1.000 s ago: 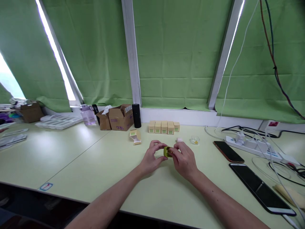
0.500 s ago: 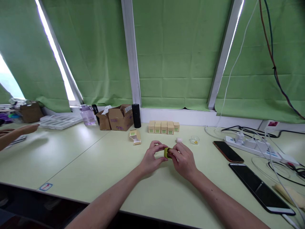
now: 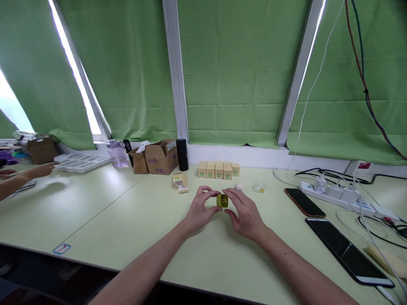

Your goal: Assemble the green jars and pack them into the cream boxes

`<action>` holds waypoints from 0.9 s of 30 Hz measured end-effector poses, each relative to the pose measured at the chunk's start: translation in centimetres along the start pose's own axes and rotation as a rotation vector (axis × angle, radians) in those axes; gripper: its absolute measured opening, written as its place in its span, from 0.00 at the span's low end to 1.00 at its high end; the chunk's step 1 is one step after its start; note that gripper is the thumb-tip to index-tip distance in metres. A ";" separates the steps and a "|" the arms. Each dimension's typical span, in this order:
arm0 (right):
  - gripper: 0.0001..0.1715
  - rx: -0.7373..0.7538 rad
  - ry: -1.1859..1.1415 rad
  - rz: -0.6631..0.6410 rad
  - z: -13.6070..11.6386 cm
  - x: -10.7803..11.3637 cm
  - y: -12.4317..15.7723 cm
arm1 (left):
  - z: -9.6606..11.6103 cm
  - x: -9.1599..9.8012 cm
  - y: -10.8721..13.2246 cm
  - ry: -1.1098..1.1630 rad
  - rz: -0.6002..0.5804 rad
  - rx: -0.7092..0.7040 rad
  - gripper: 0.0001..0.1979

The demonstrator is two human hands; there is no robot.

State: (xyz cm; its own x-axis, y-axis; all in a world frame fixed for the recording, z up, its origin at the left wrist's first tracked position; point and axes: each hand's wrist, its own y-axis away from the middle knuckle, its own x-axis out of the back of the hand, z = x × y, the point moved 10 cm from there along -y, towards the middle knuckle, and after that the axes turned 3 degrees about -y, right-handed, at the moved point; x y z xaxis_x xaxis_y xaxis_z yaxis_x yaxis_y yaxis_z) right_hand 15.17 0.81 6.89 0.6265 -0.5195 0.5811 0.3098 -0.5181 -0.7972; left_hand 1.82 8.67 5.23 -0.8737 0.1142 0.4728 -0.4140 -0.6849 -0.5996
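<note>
A small olive-yellow hollow square case (image 3: 222, 201) is held up over the table, its open side facing me. My left hand (image 3: 200, 208) is closed on its left side, fingers above and thumb below. At its right side is my right hand (image 3: 244, 214), fingertips at the top edge and thumb at the lower corner. Just behind the right fingers lies a small pale pink piece (image 3: 239, 186), partly hidden. A clear little dish (image 3: 260, 187) with something yellow in it stands to the right. An opened small carton (image 3: 181, 183) lies beyond my left hand.
Several small tan boxes (image 3: 218, 170) stand in a row behind my hands. Cardboard boxes (image 3: 161, 157), a black cylinder (image 3: 182, 154) and a purple bottle (image 3: 117, 153) stand farther left. Phones (image 3: 348, 250) and a power strip (image 3: 337, 195) with cables lie right. Another person's hand (image 3: 40, 170) is far left.
The right fingers have come out of the case and now sit around its right edge. The case has turned so that its open side faces me.
</note>
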 end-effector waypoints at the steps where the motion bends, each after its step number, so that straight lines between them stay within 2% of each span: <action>1: 0.35 -0.006 -0.008 -0.012 0.1 -0.4 0.1 | 0.1 -0.1 0.0 0.001 -0.005 -0.010 0.21; 5: 0.30 -0.073 -0.117 0.042 1.1 -0.6 0.3 | 0.4 -0.2 0.1 0.070 -0.011 -0.018 0.26; 10: 0.25 -0.157 -0.285 0.116 2.1 -0.5 0.6 | -0.1 0.2 0.0 0.032 0.036 0.040 0.08; 12: 0.25 -0.153 -0.304 0.122 1.9 -0.5 0.6 | -0.7 0.0 0.0 0.019 0.033 0.089 0.06; 16: 0.25 -0.124 -0.302 0.130 1.5 -0.6 0.5 | -1.1 -0.6 0.1 0.024 0.006 0.140 0.05; 27: 0.24 -0.095 -0.268 0.129 1.5 -0.8 0.6 | -1.3 -1.2 0.1 0.078 -0.027 0.152 0.06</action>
State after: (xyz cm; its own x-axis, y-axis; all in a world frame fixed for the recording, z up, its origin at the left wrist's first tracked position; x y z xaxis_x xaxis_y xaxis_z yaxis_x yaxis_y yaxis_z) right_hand 15.94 1.89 5.70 0.8264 -0.3938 0.4024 0.1551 -0.5277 -0.8351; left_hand 2.57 9.41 3.80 -0.8822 0.1856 0.4328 -0.3998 -0.7808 -0.4801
